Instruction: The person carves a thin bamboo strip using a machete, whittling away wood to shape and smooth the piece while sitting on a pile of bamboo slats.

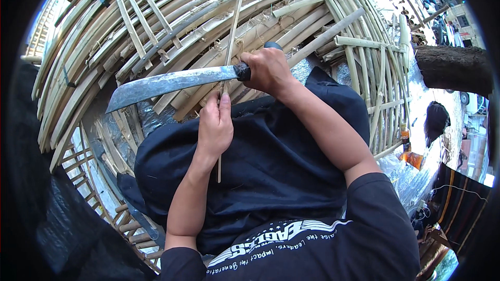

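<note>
Thin bamboo strip (233,36) — running from over the strip pile (83,57) down across the dark lap cloth (281,156); left hand (215,125) clamped on it, thumb laid along. Looks light, springy, likely to splinter at edges; best gripped low, clear of the blade. Right hand (268,70) wrapped round the handle of the machete (172,85), blade pointing left, crossing the strip — contact, can't tell. Machete probably stiff, blade-heavy; hold by handle only.
</note>
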`<state>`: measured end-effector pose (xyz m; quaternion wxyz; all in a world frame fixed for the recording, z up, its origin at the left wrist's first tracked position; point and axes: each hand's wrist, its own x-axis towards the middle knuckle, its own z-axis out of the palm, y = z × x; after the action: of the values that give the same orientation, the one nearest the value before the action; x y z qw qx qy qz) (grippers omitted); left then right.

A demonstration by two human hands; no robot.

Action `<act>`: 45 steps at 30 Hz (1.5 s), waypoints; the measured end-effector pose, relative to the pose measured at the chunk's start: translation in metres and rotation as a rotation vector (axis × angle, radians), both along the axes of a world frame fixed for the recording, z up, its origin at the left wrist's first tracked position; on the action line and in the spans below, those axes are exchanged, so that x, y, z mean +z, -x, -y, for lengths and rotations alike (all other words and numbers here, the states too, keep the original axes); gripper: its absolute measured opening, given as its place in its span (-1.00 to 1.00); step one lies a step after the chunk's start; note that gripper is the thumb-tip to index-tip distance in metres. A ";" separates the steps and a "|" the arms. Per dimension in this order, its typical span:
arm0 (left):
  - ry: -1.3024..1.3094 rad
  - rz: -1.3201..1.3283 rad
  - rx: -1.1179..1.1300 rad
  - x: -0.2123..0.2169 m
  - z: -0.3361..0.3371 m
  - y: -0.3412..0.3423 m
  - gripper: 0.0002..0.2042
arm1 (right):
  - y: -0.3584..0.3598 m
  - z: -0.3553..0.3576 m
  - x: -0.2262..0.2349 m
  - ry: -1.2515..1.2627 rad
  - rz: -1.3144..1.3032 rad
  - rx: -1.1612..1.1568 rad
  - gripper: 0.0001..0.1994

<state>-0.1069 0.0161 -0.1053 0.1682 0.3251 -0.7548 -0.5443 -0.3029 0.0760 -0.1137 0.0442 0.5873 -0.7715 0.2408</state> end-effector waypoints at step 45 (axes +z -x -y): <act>-0.077 0.030 -0.081 0.011 -0.002 -0.032 -0.75 | 0.051 0.002 0.017 -0.005 0.089 -0.157 -0.90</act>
<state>-0.0749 0.0179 -0.0939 0.1220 0.3085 -0.7482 -0.5745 -0.3538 0.0739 -0.0969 0.0271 0.5139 -0.8169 0.2604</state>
